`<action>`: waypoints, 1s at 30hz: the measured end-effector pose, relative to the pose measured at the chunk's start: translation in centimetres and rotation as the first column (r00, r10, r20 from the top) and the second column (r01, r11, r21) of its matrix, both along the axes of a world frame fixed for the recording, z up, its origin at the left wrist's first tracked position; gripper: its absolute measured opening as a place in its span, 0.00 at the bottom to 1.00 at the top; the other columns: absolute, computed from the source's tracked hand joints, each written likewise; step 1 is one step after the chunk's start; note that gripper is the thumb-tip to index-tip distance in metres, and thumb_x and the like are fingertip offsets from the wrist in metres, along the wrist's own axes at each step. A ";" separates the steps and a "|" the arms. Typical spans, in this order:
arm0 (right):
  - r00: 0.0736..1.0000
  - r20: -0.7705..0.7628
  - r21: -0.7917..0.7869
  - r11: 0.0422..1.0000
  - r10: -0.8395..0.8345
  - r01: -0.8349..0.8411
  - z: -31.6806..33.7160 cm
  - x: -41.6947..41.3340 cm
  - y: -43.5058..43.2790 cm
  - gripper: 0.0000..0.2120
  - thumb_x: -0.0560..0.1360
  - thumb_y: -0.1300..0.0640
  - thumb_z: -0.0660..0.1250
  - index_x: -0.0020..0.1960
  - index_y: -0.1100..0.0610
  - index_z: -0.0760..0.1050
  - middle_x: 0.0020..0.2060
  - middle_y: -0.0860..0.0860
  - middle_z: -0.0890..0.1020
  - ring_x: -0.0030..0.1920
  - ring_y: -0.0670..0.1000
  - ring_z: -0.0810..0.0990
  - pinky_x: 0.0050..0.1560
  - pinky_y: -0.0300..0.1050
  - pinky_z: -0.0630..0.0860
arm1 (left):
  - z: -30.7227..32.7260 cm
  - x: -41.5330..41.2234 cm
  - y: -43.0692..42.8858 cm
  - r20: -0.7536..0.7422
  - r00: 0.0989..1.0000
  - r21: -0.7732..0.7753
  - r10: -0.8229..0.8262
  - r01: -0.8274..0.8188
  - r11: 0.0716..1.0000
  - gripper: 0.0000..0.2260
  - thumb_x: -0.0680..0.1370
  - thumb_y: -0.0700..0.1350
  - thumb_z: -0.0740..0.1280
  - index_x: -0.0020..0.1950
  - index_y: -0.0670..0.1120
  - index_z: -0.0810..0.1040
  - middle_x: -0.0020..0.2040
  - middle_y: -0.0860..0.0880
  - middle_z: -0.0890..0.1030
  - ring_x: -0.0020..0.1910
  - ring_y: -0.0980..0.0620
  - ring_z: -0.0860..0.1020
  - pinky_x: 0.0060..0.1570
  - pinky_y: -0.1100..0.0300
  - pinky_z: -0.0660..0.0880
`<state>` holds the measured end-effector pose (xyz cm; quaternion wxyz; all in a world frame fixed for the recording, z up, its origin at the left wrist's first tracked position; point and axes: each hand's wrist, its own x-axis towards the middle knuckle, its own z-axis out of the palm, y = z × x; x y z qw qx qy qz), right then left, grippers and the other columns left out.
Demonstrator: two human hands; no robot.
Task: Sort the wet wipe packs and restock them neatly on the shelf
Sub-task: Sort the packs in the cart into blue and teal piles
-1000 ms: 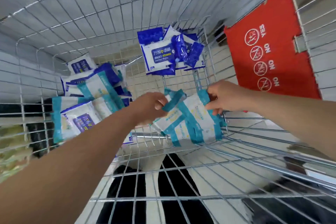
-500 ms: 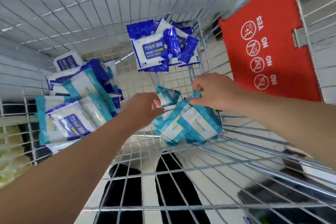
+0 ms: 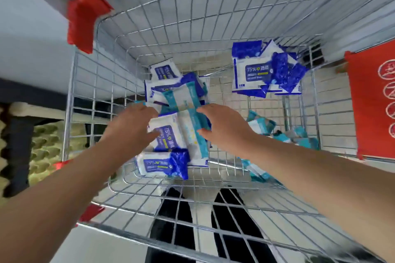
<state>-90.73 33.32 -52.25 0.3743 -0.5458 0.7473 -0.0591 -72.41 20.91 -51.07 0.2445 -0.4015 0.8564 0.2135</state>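
A mixed pile point(image 3: 175, 92) of blue-and-white and teal-and-white wet wipe packs lies in the middle of a wire shopping cart point(image 3: 192, 28). My left hand point(image 3: 132, 126) reaches onto the pile's left side, its fingers touching a blue 75% pack point(image 3: 166, 134). On the other side my right hand point(image 3: 224, 130) has spread fingers against the right edge of a teal pack point(image 3: 193, 134). Neither hand lifts a pack. Another blue pack point(image 3: 158, 164) lies nearer to me. A group of blue packs point(image 3: 252, 72) sits at the back right, and teal packs point(image 3: 260, 124) lie at the right.
A red sign panel point(image 3: 372, 102) hangs on the cart's right wall. Red corner guards point(image 3: 83, 19) mark the cart's left rim. Outside the cart on the left are a grey surface and yellowish foam point(image 3: 44, 145). Black-and-white floor shows beneath the wire.
Both hands let go of the teal packs at the right and moved left onto the mixed pile. The view shifted left and up, so the cart's left rim now shows.
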 end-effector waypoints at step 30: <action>0.755 0.286 -0.031 0.782 -0.590 0.623 -3.8 -0.3 -3.6 0.05 0.72 0.62 0.70 0.46 0.62 0.77 0.40 0.52 0.79 0.39 0.48 0.76 0.39 0.39 0.72 | -1.2 -1.3 -4.4 -0.160 0.974 0.051 0.164 -0.157 0.986 0.05 0.79 0.46 0.64 0.53 0.47 0.71 0.48 0.44 0.78 0.41 0.45 0.75 0.39 0.55 0.70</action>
